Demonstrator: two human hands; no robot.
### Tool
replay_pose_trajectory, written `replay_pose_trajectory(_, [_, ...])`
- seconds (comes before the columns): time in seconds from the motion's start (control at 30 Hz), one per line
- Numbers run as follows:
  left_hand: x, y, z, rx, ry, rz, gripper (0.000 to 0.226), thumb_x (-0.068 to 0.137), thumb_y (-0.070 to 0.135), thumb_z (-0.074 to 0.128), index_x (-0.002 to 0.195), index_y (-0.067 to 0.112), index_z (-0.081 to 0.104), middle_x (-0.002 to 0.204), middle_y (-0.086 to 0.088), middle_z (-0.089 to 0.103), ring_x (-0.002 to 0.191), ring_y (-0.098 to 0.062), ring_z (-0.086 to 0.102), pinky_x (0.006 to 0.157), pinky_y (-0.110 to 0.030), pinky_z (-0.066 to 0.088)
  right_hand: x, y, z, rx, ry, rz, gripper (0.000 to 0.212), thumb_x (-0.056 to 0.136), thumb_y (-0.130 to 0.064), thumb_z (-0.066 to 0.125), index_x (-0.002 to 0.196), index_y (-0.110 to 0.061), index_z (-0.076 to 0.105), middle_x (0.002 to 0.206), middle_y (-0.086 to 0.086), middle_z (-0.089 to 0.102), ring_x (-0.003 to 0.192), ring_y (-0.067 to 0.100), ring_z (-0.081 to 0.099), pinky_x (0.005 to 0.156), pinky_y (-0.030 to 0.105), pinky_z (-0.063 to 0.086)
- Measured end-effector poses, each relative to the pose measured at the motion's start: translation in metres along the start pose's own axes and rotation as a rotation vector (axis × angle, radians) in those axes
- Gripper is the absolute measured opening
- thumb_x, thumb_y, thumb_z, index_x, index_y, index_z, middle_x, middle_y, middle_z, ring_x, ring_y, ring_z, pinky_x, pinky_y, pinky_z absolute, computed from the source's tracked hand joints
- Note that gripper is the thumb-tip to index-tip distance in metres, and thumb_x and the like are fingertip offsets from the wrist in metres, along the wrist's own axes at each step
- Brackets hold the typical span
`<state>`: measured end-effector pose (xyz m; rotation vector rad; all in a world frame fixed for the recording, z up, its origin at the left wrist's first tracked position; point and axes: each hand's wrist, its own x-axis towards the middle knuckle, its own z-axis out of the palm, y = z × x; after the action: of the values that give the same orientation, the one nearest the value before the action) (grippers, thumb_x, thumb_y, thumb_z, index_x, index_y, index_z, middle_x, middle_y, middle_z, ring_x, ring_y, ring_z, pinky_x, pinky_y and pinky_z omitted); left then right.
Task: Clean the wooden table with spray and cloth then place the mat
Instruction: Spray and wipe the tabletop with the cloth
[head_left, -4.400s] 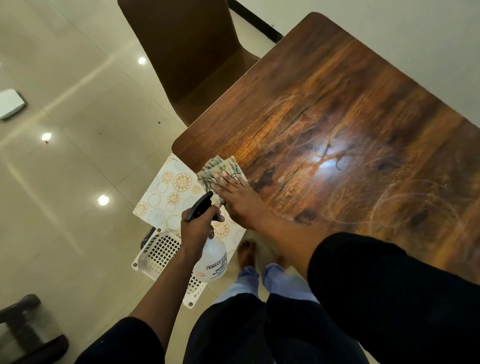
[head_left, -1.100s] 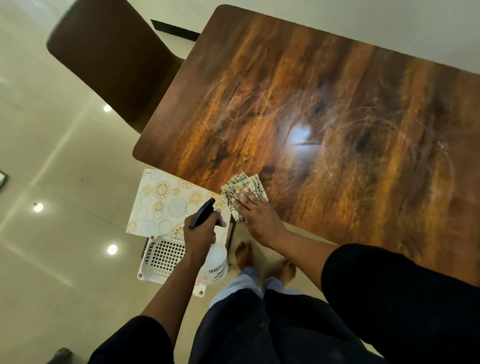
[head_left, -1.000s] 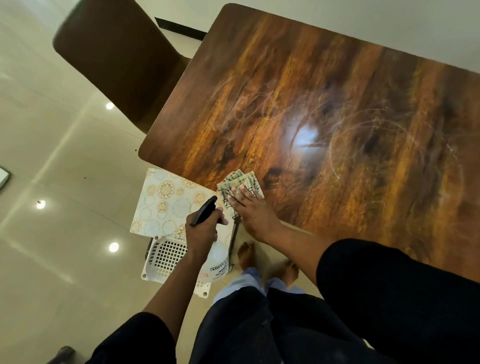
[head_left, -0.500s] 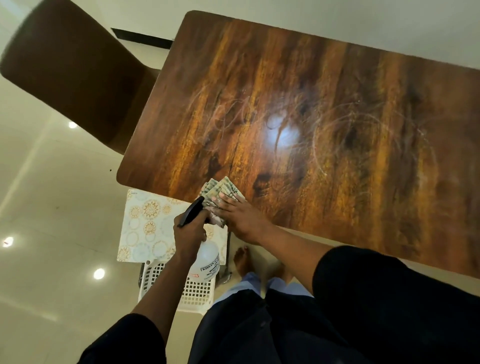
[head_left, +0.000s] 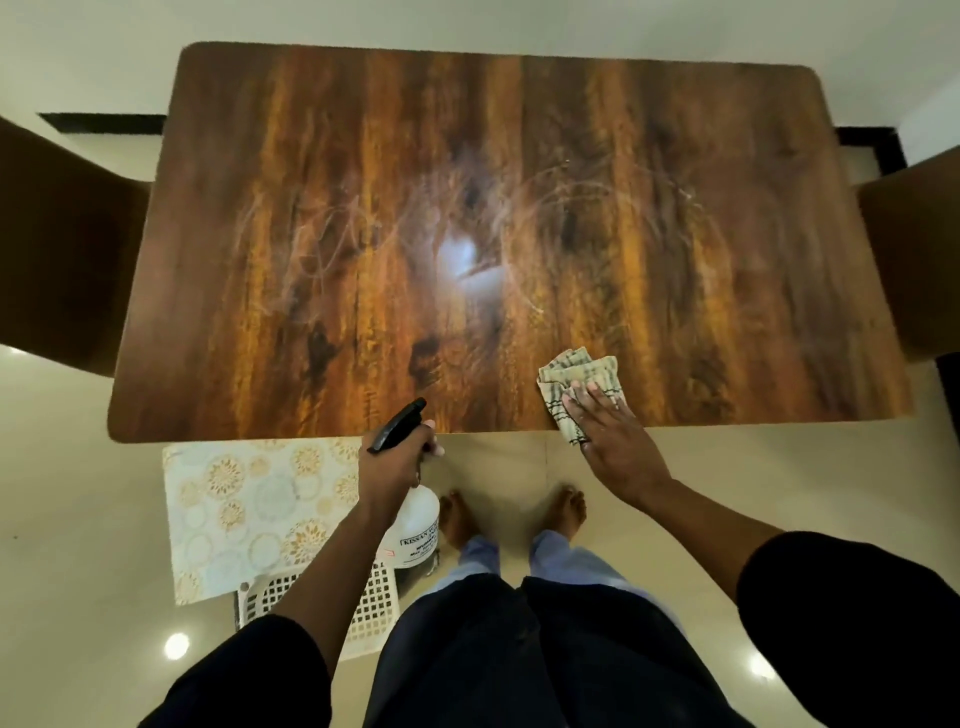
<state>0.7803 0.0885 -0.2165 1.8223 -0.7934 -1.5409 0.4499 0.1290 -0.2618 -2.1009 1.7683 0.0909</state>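
Note:
The wooden table (head_left: 519, 156) fills the upper view, with faint wipe streaks across its glossy top. My right hand (head_left: 615, 447) presses a folded checked cloth (head_left: 576, 376) flat on the table's near edge, right of centre, fingers straight. My left hand (head_left: 395, 467) grips the neck of a white spray bottle (head_left: 415, 525) with a black trigger head, held just off the table's near edge. A patterned mat (head_left: 249, 514) with gold and blue circles lies below the table's near left corner, over a basket.
A white lattice plastic basket (head_left: 374, 608) stands on the tiled floor under the mat, left of my bare feet. Brown chairs stand at the table's left end (head_left: 57, 249) and right end (head_left: 914, 260). A white wall runs behind the table.
My right hand has slid the cloth along the near edge from the left corner toward the right. The view has swung to face the table squarely. My left hand still holds the bottle.

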Motion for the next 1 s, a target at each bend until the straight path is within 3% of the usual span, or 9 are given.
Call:
replay_pose_trajectory(0.1, [-0.003, 0.001, 0.021, 0.037, -0.048, 0.019, 0.025, 0.098, 0.023, 0.076, 0.074, 0.018, 0.081, 0.079, -0.017, 0.079, 0.073, -0.038, 0.063, 0.047, -0.027, 0.039, -0.004, 0.015, 0.001, -0.109, -0.022, -0.036, 0.082, 0.088, -0.028, 0.063, 0.161, -0.021, 0.026, 0.169, 0.002, 0.024, 0.156, 0.022, 0.019, 0.124, 0.048, 0.023])
replay_pose_trajectory(0.2, [-0.010, 0.003, 0.041, 0.056, -0.063, 0.031, 0.030, 0.098, 0.023, 0.077, 0.068, 0.021, 0.080, 0.078, -0.016, 0.079, 0.075, -0.038, 0.063, 0.050, -0.028, 0.039, 0.001, 0.020, -0.001, -0.219, -0.005, -0.086, 0.080, 0.088, -0.038, 0.066, 0.159, -0.020, 0.033, 0.165, 0.005, 0.034, 0.152, 0.026, 0.030, 0.123, 0.049, 0.021])
replay_pose_trajectory(0.43, [-0.032, 0.001, 0.089, 0.064, -0.040, 0.056, 0.035, 0.100, 0.018, 0.074, 0.070, 0.033, 0.083, 0.077, -0.014, 0.078, 0.075, -0.038, 0.064, 0.043, -0.027, 0.039, 0.002, 0.008, 0.002, -0.119, 0.018, -0.045, 0.086, 0.091, -0.038, 0.059, 0.163, -0.031, 0.013, 0.171, 0.002, 0.016, 0.157, 0.027, 0.013, 0.124, 0.055, 0.014])
replay_pose_trajectory(0.53, [-0.037, -0.002, 0.107, 0.086, -0.036, 0.042, 0.019, 0.101, 0.020, 0.074, 0.084, 0.018, 0.082, 0.080, -0.018, 0.079, 0.074, -0.037, 0.063, 0.044, -0.028, 0.040, 0.006, 0.008, 0.005, -0.048, 0.041, -0.051, 0.080, 0.094, -0.026, 0.060, 0.163, -0.028, 0.019, 0.171, 0.001, 0.016, 0.158, 0.027, 0.012, 0.125, 0.055, 0.012])
replay_pose_trajectory(0.63, [-0.042, -0.002, 0.129, 0.133, -0.066, 0.060, 0.022, 0.103, 0.021, 0.072, 0.086, 0.008, 0.078, 0.080, -0.018, 0.079, 0.061, -0.033, 0.054, 0.047, -0.029, 0.040, 0.000, 0.021, 0.009, 0.002, 0.066, -0.102, 0.074, 0.094, -0.013, 0.054, 0.162, -0.024, 0.026, 0.169, 0.001, 0.021, 0.157, 0.025, 0.015, 0.125, 0.054, 0.015])
replay_pose_trajectory(0.7, [-0.047, 0.001, 0.146, 0.135, -0.096, 0.093, 0.024, 0.103, 0.018, 0.071, 0.081, 0.014, 0.079, 0.078, -0.019, 0.078, 0.053, -0.029, 0.049, 0.049, -0.030, 0.040, -0.007, 0.038, 0.011, 0.010, 0.077, -0.162, 0.070, 0.092, -0.011, 0.049, 0.160, -0.022, 0.032, 0.167, 0.002, 0.029, 0.156, 0.024, 0.020, 0.125, 0.051, 0.014])
replay_pose_trajectory(0.8, [-0.052, 0.005, 0.171, 0.106, -0.133, 0.126, 0.035, 0.103, 0.015, 0.072, 0.076, 0.035, 0.082, 0.078, -0.023, 0.076, 0.057, -0.033, 0.050, 0.045, -0.028, 0.041, -0.026, 0.077, 0.014, 0.069, 0.100, -0.196, 0.068, 0.092, -0.013, 0.044, 0.158, -0.022, 0.036, 0.166, 0.001, 0.031, 0.156, 0.022, 0.021, 0.125, 0.046, 0.010])
replay_pose_trajectory(0.9, [-0.052, 0.004, 0.198, 0.129, -0.179, 0.090, 0.016, 0.102, 0.018, 0.074, 0.089, 0.018, 0.082, 0.081, -0.024, 0.076, 0.065, -0.035, 0.053, 0.046, -0.028, 0.043, -0.052, 0.126, 0.012, 0.156, 0.138, -0.103, 0.067, 0.091, -0.021, 0.041, 0.158, -0.020, 0.037, 0.166, 0.004, 0.030, 0.155, 0.025, 0.021, 0.125, 0.046, 0.009])
replay_pose_trajectory(1.0, [-0.052, -0.003, 0.227, 0.196, -0.234, 0.037, 0.016, 0.100, 0.020, 0.075, 0.096, 0.006, 0.081, 0.082, -0.021, 0.078, 0.065, -0.035, 0.051, 0.048, -0.031, 0.043, -0.078, 0.175, 0.006, 0.224, 0.159, 0.093, 0.072, 0.088, -0.018, 0.043, 0.160, -0.022, 0.032, 0.168, 0.002, 0.024, 0.157, 0.025, 0.016, 0.125, 0.050, 0.011])
